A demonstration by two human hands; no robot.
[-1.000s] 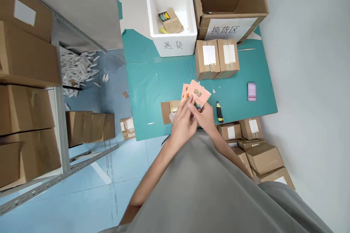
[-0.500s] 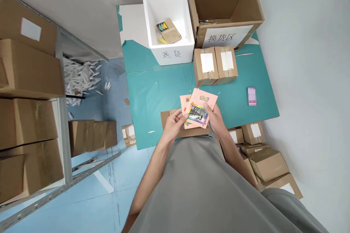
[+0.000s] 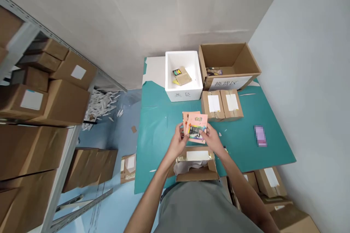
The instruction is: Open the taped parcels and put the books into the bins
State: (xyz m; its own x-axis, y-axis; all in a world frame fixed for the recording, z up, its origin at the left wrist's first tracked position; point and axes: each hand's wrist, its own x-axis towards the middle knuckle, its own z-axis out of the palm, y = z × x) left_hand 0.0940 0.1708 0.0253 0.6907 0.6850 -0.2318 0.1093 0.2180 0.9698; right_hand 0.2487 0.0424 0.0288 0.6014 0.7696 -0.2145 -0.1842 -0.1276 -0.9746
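Two overlapping pink booklets [image 3: 198, 117], flat and thin, are between my hands above the table. The front one carries a black picture with a rainbow border. My left hand [image 3: 177, 142] pinches their left edges, thumb in front. My right hand [image 3: 213, 140] grips the front booklet's right side, its thumb over the picture. Below my hands, close against my body, stands an open cardboard box [image 3: 197, 177] with a white label on its raised flap and pale wrapping inside.
Behind stand a white foam box [image 3: 183, 95] holding a brown booklet [image 3: 183, 76] and a large open carton [image 3: 229, 51]. Two taped boxes [image 3: 232, 113] sit before them on the green table [image 3: 155, 123]. A phone [image 3: 260, 136] lies right. Shelved cartons [image 3: 65, 98] line the left.
The view has tilted up, showing more wall. My hands have moved forward from my body with the pink booklets still held, and the open box beneath shows more fully.
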